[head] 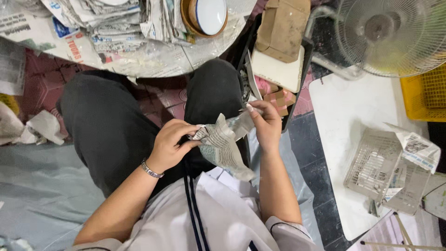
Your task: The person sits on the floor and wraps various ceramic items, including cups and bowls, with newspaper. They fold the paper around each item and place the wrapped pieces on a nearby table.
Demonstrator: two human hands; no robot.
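Head view: newspaper-wrapped object [223, 144] hidden inside.

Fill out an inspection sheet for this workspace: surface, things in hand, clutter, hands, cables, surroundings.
Surface: grey sheet over a tiled floor; the person sits with knees bent.
Things in hand: a crumpled piece of newspaper, held between both hands over the lap.
Clutter: newspaper stack, bowl, cardboard pieces, small wooden blocks, crumpled paper.
Hands: left hand pinches the paper's left edge; right hand grips its upper right end. A bracelet is on the left wrist.
Cables: nothing seen.
Surroundings: fan, white board, plastic basket with newspaper in it, yellow crate.
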